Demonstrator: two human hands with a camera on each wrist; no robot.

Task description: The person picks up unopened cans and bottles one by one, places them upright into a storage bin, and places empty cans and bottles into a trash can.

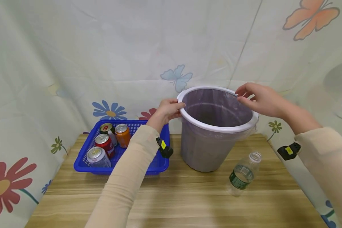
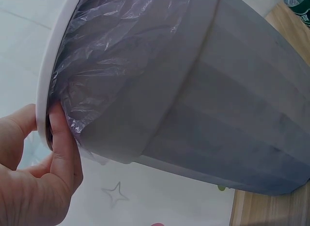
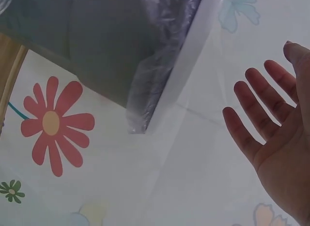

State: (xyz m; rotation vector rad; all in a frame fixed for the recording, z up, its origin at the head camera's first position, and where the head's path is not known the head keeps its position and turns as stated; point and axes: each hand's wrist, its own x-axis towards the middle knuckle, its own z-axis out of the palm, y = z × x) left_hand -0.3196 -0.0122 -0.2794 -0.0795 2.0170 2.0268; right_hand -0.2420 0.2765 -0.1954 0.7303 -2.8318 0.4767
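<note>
A grey trash can (image 1: pixel 202 152) with a white rim (image 1: pixel 216 129) stands on the table, lined with a thin translucent plastic bag (image 2: pixel 111 56) that is folded out over the rim. My left hand (image 1: pixel 168 110) pinches the left side of the rim, thumb on top and fingers beneath, as the left wrist view shows. Over the right side of the can, my right hand (image 1: pixel 262 98) is held with loosely bent fingers. In the right wrist view its fingers (image 3: pixel 249 138) are spread apart from the rim and hold nothing.
An uncapped clear plastic bottle (image 1: pixel 242 175) with a green label is on the table at the right front of the can. To the left sits a blue plastic basket (image 1: pixel 82 166) holding several drink cans (image 1: pixel 104 143). A flower-printed curtain (image 1: pixel 131 47) hangs behind.
</note>
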